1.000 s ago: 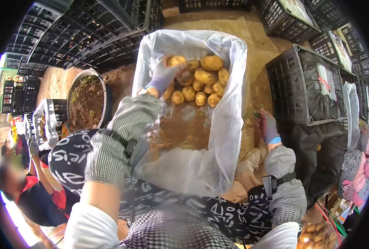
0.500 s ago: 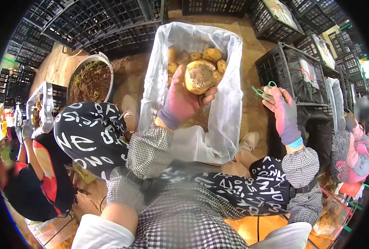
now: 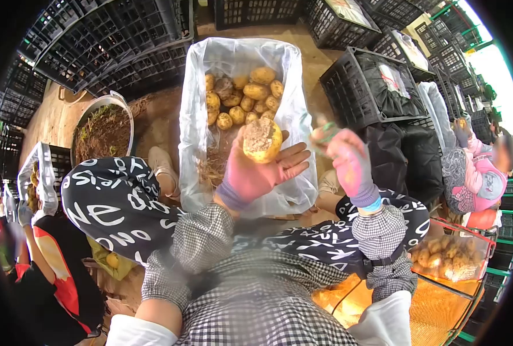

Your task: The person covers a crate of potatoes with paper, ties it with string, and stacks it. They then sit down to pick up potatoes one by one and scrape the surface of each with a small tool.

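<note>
My left hand [image 3: 256,170], in a pink and grey glove, is turned palm up with its fingers spread under a large potato [image 3: 262,140] that has a patch of soil on it. Below them is a crate lined with clear plastic [image 3: 291,75], with several smaller potatoes [image 3: 256,91] at its far end. To the right, my right hand [image 3: 348,158] is closed and blurred by motion. It pinches a thin green loop [image 3: 325,132], which is smeared too.
A tub of soil [image 3: 103,132] stands left of the crate. Black crates [image 3: 118,46] are stacked behind. A covered crate [image 3: 371,86] is on the right. Co-workers [image 3: 481,164] sit at both sides. Bagged potatoes [image 3: 446,259] lie lower right.
My left hand's fingers have spread under the large potato. My right hand has come inward and lower with the green loop. The view has shifted, and more potatoes show in the crate.
</note>
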### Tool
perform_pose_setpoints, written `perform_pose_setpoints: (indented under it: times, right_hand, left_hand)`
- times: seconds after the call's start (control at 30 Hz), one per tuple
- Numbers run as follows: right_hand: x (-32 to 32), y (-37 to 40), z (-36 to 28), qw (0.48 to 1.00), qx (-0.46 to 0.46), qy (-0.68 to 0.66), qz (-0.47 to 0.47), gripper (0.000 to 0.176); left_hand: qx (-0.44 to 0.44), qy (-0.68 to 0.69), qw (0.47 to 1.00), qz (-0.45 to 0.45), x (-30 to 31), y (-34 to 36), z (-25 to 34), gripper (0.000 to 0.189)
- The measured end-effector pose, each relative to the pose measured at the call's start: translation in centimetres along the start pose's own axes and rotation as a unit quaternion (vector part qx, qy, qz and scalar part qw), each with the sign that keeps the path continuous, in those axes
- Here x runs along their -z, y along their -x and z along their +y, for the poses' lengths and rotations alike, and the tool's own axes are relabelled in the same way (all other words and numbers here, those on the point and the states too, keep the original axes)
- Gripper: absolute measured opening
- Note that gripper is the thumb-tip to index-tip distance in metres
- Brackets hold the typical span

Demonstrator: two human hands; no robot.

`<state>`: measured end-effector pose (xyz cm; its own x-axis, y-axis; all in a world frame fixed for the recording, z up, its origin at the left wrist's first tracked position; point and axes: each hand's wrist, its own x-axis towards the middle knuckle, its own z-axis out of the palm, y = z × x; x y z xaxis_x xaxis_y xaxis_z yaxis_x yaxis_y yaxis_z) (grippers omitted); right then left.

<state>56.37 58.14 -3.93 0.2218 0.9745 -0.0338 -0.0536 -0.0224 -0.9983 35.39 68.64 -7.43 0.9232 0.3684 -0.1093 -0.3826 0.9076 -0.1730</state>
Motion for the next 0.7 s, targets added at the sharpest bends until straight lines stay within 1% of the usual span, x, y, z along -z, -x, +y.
perform_pose_setpoints:
  times: [0.03, 0.07, 0.1, 0.13, 0.17, 0.23, 0.27, 0.33, 0.37, 0.4, 0.43, 0.5, 0.53, 0.57, 0.63, 0.7]
  right_hand:
    - [-0.9, 0.1, -0.2, 0.998, -0.057, 0.024, -0.023, 0.01]
    - [-1.4, 0.3, 0.4, 0.994, -0.078, 0.036, -0.07, 0.008]
    - [-2.3, 0.2, 0.4, 0.988, -0.116, 0.057, -0.088, 0.01]
    - [-2.7, 0.3, 0.3, 0.981, -0.145, 0.08, -0.1, 0.012]
    - [-3.1, 0.3, 0.3, 0.973, -0.172, 0.102, -0.113, 0.014]
    - [-3.1, -0.2, 0.5, 0.96, -0.196, 0.151, -0.131, 0.018]
    - [-3.2, -0.5, 0.6, 0.962, -0.187, 0.159, -0.12, 0.02]
    - [-3.1, -1.0, 0.9, 0.966, -0.169, 0.171, -0.099, 0.025]
    - [-1.5, -1.5, 3.4, 0.984, -0.137, 0.089, -0.072, 0.03]
    - [-1.7, -1.8, 3.5, 0.987, -0.123, 0.067, -0.081, 0.031]
    - [-1.9, -2.0, 3.3, 0.989, -0.11, 0.047, -0.089, 0.032]
    - [-3.3, -1.8, 2.8, 0.992, -0.07, -0.008, -0.102, 0.032]
    - [-4.5, -1.7, 2.5, 0.986, -0.132, 0.034, -0.098, 0.031]
    - [-5.5, -1.8, 2.1, 0.974, -0.193, 0.076, -0.093, 0.03]
    - [-6.2, -2.3, 2.0, 0.943, -0.289, 0.137, -0.09, 0.027]
    - [-5.5, -2.4, 3.9, 0.97, -0.231, 0.068, -0.043, 0.027]
  left_hand:
    - [-0.005, 0.01, 1.0, -0.022, 0.6, -0.1, 0.0, 0.081]
    - [-0.01, 0.02, 0.999, -0.044, 1.1, -0.2, 0.1, 0.081]
    - [-0.024, 0.062, 0.992, -0.107, 1.0, -0.4, 0.3, 0.077]
    - [-0.07, -0.062, 0.992, -0.088, 1.3, -0.2, 0.7, 0.075]
    - [-0.112, -0.187, 0.974, -0.068, 1.6, 0.0, 1.2, 0.074]
    - [-0.138, -0.229, 0.962, -0.051, 1.8, -0.1, 1.9, 0.073]
    - [-0.127, -0.145, 0.98, -0.05, 1.8, -0.1, 2.2, 0.073]
    - [-0.103, 0.022, 0.993, -0.048, 1.7, 0.3, 2.9, 0.073]
    - [-0.112, -0.009, 0.987, -0.113, 1.7, 0.4, 2.8, 0.055]
    - [-0.217, -0.255, 0.94, -0.068, 1.9, 0.4, 2.5, 0.048]
    - [-0.305, -0.482, 0.821, -0.019, 1.9, 0.3, 2.0, 0.041]
    - [-0.368, -0.562, 0.74, -0.033, 1.3, 0.4, 0.7, 0.033]
    - [-0.401, -0.595, 0.696, -0.035, 0.8, 0.4, 0.1, 0.03]
    - [-0.412, -0.609, 0.677, -0.028, 0.8, 0.2, 0.1, 0.031]
    - [-0.388, -0.606, 0.694, 0.006, 0.9, 0.1, 0.4, 0.035]
    - [-0.354, -0.585, 0.729, 0.046, 1.2, -0.1, 0.7, 0.04]
